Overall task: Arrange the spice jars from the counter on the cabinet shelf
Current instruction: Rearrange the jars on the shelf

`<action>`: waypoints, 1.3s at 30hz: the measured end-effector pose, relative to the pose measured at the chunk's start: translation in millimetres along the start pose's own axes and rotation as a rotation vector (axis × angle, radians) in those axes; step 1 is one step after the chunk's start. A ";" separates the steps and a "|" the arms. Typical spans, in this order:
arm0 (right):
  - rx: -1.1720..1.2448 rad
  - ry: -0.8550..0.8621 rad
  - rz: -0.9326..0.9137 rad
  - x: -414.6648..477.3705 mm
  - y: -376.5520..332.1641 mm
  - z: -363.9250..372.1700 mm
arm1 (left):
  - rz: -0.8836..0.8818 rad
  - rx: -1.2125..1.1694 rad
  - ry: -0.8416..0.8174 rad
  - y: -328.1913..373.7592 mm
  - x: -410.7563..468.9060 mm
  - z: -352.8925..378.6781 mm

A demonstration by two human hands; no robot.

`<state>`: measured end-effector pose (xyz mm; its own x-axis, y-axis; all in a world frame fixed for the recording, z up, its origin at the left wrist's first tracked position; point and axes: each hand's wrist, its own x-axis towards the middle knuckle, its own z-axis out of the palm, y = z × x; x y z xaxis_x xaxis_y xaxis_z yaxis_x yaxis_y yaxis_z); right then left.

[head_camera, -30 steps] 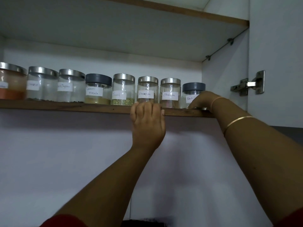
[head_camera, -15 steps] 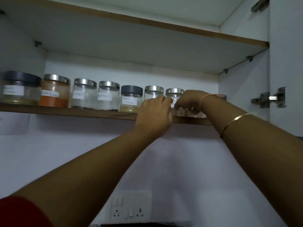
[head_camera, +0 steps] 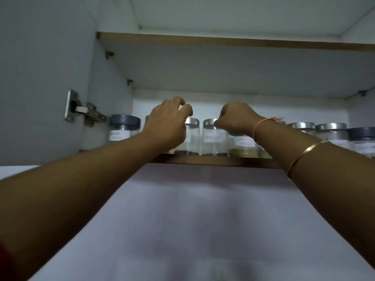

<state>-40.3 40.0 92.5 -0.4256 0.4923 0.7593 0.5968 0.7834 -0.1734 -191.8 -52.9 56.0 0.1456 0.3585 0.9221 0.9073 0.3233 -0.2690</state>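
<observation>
A row of labelled glass spice jars stands on the wooden cabinet shelf [head_camera: 213, 161]. My left hand [head_camera: 168, 123] is raised in front of a jar it mostly hides, fingers curled above its lid, just left of a silver-lidded jar [head_camera: 192, 136]. Another silver-lidded jar [head_camera: 213, 136] stands between my hands. My right hand [head_camera: 237, 118] curls down over the top of a dark-lidded jar [head_camera: 242, 146] with yellow-green contents. A grey-lidded jar [head_camera: 124, 128] sits at the row's left end. The view is blurred.
More jars stand to the right, two silver-lidded [head_camera: 302, 128] [head_camera: 332, 132] and one dark-lidded [head_camera: 363, 140]. The open cabinet door [head_camera: 40, 78] and its hinge [head_camera: 81, 109] are at the left. An upper shelf [head_camera: 223, 42] hangs above. A white wall [head_camera: 203, 220] lies below.
The view has swung left along the shelf. Both hands have moved left along the row of jars, from its right end to its left part.
</observation>
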 end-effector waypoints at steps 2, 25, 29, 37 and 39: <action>-0.006 0.003 -0.060 6.4 -15.6 11.8 | 0.007 0.041 -0.032 -30.6 -1.9 -3.2; -0.173 -0.168 -0.287 71.0 -117.9 81.5 | -0.172 0.260 -0.628 -144.0 32.6 2.7; -0.212 -0.188 -0.302 80.2 -118.9 89.9 | -0.160 0.275 -0.614 -145.4 34.6 9.3; -0.262 -0.172 -0.335 99.4 -124.4 94.2 | -0.119 0.267 -0.660 -149.4 48.9 23.6; -0.278 -0.159 -0.344 101.5 -124.8 96.8 | -0.117 0.263 -0.672 -150.7 52.6 27.2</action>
<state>-223.8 28.9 130.5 -0.7165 0.2907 0.6341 0.5531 0.7907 0.2626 -331.6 -58.9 137.5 -0.2962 0.7416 0.6019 0.7652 0.5614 -0.3152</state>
